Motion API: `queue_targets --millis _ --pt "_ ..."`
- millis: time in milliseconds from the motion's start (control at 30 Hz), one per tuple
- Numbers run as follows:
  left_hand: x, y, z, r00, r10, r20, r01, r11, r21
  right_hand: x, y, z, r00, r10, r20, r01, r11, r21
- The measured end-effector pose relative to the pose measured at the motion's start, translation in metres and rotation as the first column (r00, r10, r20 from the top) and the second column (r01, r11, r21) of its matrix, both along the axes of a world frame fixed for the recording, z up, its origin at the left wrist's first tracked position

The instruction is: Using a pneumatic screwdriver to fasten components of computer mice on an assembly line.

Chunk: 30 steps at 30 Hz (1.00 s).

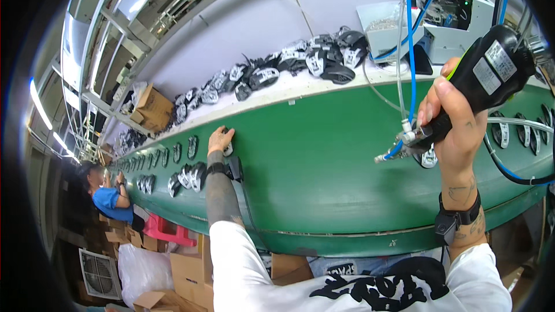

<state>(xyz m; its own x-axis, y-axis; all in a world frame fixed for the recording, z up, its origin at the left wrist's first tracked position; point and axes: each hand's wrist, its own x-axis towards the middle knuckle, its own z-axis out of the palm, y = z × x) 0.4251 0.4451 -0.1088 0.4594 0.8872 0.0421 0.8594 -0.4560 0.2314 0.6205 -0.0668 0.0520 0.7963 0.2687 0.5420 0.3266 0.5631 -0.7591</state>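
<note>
- Right hand (454, 112), near 3 o'clock from view centre: fingers closed around a black power driver (491, 72), whose body rises toward 2 o'clock of the hand.
- Driver's metal nose (413, 138): points toward 8 o'clock, with a blue air hose (411, 40) and a clear tube (399, 66) rising toward 12.
- Left hand (220, 140), at 9 o'clock: fingers bent over 1 black-and-grey molded part (229, 149), mostly hidden on the green conveyor belt (324, 162); cannot tell whether they grip it.
- 1 similar part (429, 158) on the belt, just below the nose; further parts (523, 136) at 3 o'clock.
- Rows of parts (192, 147) on the belt toward 9 o'clock.
- Heaped parts (263, 76) on the white ledge (231, 107), around 12.
- 1 co-worker (113, 199), blue top, between 8 and 9 o'clock.
</note>
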Motion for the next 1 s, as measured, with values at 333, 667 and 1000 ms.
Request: queue_targets --millis 333,667,1000 --pt "0.012 -0.081 -0.024 0.980 -0.178 -0.087 0.194 0.949 0.248 -0.003 -0.004 0.002 0.999 0.042 -0.012 -0.042 0.999 0.023" --pt "0.104 -0.295 0.031 0.256 0.575 0.777 0.891 0.171 -0.421 0.023 -0.024 0.010 0.998 -0.043 0.051 0.038 0.995 0.093" --pt "0.118 -0.382 0.000 0.284 0.712 0.642 0.939 -0.071 -0.337 0.021 -0.029 0.008 0.997 -0.006 0.076 -0.015 0.965 0.263"
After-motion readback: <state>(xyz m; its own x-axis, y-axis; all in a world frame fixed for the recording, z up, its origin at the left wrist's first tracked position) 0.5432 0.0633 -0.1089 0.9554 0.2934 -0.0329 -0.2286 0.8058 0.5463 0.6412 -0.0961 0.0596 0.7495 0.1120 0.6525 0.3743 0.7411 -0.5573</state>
